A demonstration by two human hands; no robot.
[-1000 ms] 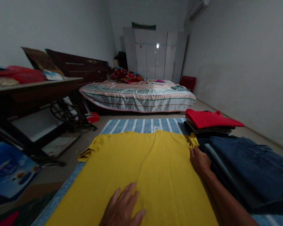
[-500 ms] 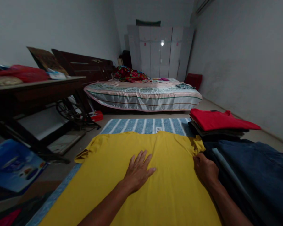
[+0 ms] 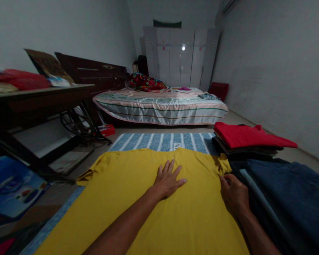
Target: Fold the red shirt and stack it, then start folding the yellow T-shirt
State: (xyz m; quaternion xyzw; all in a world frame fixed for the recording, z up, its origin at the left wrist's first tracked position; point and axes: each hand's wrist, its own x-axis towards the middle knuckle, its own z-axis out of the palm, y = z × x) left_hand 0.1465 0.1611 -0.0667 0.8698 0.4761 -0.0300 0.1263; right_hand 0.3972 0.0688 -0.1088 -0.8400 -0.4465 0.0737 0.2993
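Note:
A yellow T-shirt (image 3: 122,184) lies spread flat on a blue striped mat (image 3: 159,141). My left hand (image 3: 168,180) rests on it near the collar, palm down, fingers spread. At the shirt's right edge, by the right sleeve, my right hand (image 3: 234,194) has its fingers curled and pinches the yellow fabric. Just to the right of that hand lies dark blue denim clothing (image 3: 287,191).
A folded red garment (image 3: 244,136) tops a small stack at the right. A low bed (image 3: 159,104) with striped bedding stands ahead, white wardrobes (image 3: 180,58) behind it. A dark table (image 3: 37,102) and a blue box (image 3: 10,186) stand at left.
My left hand has slid forward up the shirt from its lower middle to near the collar. My right hand has stayed at the right sleeve edge.

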